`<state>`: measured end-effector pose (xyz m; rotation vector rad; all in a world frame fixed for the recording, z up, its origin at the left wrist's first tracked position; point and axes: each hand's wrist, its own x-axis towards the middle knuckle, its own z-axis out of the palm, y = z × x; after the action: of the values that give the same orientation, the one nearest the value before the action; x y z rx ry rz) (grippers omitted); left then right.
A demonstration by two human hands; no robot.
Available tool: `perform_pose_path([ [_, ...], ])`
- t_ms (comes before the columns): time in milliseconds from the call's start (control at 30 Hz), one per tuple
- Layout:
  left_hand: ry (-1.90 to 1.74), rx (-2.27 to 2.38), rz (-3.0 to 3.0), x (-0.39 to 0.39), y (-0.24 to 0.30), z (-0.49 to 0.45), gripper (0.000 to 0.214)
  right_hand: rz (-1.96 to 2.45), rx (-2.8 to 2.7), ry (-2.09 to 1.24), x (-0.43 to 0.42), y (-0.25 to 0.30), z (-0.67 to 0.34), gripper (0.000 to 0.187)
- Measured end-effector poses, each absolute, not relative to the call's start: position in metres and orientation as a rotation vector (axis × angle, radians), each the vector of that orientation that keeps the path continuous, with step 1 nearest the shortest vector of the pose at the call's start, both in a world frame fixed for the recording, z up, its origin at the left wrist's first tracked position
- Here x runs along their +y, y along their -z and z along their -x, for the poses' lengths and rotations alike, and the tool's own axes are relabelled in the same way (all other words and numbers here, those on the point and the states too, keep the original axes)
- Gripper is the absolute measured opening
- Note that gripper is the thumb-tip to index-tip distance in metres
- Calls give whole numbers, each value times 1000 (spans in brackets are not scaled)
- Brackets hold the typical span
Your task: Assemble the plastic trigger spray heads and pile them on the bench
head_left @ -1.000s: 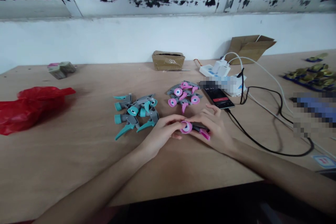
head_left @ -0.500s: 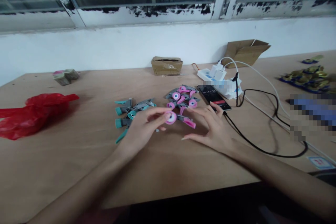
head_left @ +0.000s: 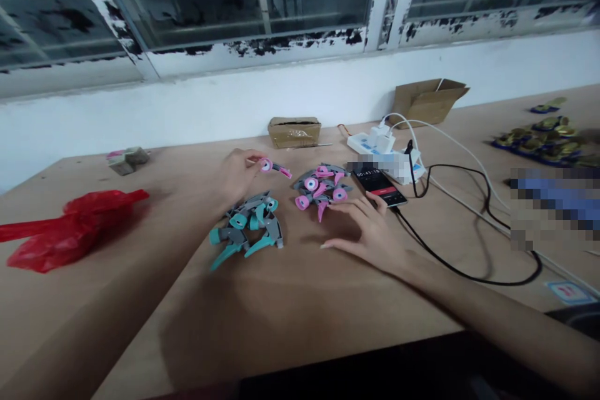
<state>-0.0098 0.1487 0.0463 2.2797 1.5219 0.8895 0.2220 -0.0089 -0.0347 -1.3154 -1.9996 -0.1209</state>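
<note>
Head view: two bare hands work over a wooden bench (head_left: 290, 300); every place is given from the heap of pink-and-grey spray triggers (head_left: 320, 189) near the middle. To the left of the heap and level with its far edge, the left hand (head_left: 240, 172) pinches a single pink spray trigger (head_left: 276, 167) between thumb and fingers, its round cap nearest the fingertips. The right hand (head_left: 368, 228) is just right of the heap and nearer the person, thumb spread from the fingers, gripping nothing, with fingertips close to a pink lever. Teal-and-grey spray triggers (head_left: 257, 221) lie left of the heap and a little nearer the person. A lit phone (head_left: 382, 190) lies just right of the heap, a small cardboard box (head_left: 294, 134) stands behind it, and a red plastic bag (head_left: 77, 228) sits well to the left.
</note>
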Motion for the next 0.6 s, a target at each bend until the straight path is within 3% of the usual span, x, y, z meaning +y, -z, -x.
perform_pose_path([
  [300, -526, 1517, -2537, 169, -25, -2, 19, 1370, -2052, 146, -3, 39, -225, 50],
  [433, -424, 1306, -2657, 158, -31, -26, 33, 1372, -2045, 137, -1, 40, -225, 50],
  [600, -258, 993, -2648, 143, -28, -57, 25, 1369, -2032, 99, -1, 36, -228, 50],
])
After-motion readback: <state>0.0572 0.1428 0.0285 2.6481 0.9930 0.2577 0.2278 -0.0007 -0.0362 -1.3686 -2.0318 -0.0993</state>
